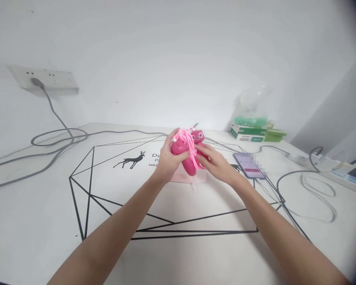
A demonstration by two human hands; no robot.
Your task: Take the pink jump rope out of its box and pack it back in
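Held up over the middle of the table is a glossy dark pink plastic thing [180, 147] with rounded lobes, one bearing small pale ringed spots. A bundle of light pink cord [191, 148] is wound together against it. My left hand [168, 158] grips its left side, thumb across the front. On the right side my right hand [215, 163] has its fingers closed around the cord and the lower right lobe. Just beneath and behind, partly hidden by the hands, stands a pale pink box [182, 177].
A phone [249, 165] lies at the right with a cable. Green-and-white boxes [246, 132] carry a clear plastic bag [252, 109] at the back right. Grey cables [121, 132] run along the back from a wall socket [44, 78]. A power strip [302, 158] lies far right.
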